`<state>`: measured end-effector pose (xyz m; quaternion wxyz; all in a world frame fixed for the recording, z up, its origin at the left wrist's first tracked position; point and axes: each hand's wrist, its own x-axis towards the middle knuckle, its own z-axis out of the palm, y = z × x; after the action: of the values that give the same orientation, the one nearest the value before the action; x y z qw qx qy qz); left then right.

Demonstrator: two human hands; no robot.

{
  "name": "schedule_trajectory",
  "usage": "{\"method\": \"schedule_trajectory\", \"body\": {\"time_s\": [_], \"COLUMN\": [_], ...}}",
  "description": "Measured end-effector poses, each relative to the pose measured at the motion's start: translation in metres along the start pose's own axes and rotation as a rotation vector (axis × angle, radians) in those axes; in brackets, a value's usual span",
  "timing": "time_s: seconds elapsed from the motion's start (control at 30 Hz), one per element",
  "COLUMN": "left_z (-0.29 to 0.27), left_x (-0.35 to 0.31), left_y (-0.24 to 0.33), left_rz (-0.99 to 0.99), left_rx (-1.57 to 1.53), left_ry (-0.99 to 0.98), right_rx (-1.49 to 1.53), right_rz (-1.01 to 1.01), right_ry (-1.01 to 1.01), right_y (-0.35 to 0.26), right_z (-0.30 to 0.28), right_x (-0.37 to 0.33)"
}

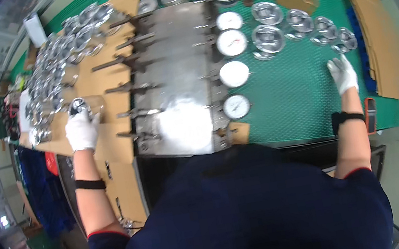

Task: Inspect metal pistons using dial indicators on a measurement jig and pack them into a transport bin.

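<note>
Shiny round metal part [78, 104]: at the left hand [83, 132], over the cardboard sheet [115, 151] that covers the left side of the bench. Gloved left fingers closed around it, its top showing past the fingertips; whether it touches the sheet, cannot tell.

Right hand [343, 74], also gloved: over the right part of the green bench top [291, 104], fingers stretched toward the far edge, tips just beside the rightmost metal part [346, 38]. Touching or gripping: cannot tell, blur.

Around the left hand: a dense cluster of similar parts [62, 47], running along the sheet's outer side toward its far left corner. On the right: a loose group of metal parts [268, 39], well apart from the near edge, arcing toward the right edge.

Between the hands: steel fixture plate [177, 70], near end at the bench's near edge. Dark rods [109, 64] jut from its left side; round dial gauges [232, 43] line its right side. No part seen seated on the plate's bare middle.

Progress, judged from layout: unfinished. If the left cluster is the finished lot, most is done and the small right group remains; if flow runs the other way, little is done. Direction not shown.
</note>
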<state>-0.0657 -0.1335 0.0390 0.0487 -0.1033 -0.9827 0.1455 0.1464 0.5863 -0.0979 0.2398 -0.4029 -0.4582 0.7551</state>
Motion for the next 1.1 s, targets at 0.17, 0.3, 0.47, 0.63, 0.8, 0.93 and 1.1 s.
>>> {"method": "schedule_trajectory", "body": {"time_s": [0.17,0.3,0.47,0.63,0.8,0.93,1.1], "left_z": [0.029,-0.033,-0.071,-0.070,-0.061,-0.045,-0.030], "left_x": [-0.035,-0.075,-0.097,-0.102,-0.092,-0.075,-0.067], "left_y": [-0.064,-0.027,0.009,0.070,0.085,0.107,0.125], "left_rz": [-0.554,-0.511,-0.146,-0.043,0.199,0.606,0.677], "left_rx": [-1.067,-1.562,-1.989,-2.344,-1.406,-1.076,-0.864], "left_ry": [-0.143,0.005,-0.196,-0.966,-0.615,-0.028,0.221], "right_rx": [-0.183,-0.384,-0.883,-0.625,-1.143,-1.055,-1.029], "right_rz": [-0.139,-0.131,-0.464,-0.519,-0.851,-0.941,-0.831], "right_ry": [-0.234,-0.539,-1.301,-1.121,-0.943,-0.939,-0.801], "right_y": [-0.015,-0.012,0.016,0.049,0.056,0.067,0.070], "right_z": [0.068,0.173,0.275,0.293,0.294,0.303,0.271], "right_x": [-0.132,-0.255,-0.339,-0.357,-0.346,-0.337,-0.337]}}
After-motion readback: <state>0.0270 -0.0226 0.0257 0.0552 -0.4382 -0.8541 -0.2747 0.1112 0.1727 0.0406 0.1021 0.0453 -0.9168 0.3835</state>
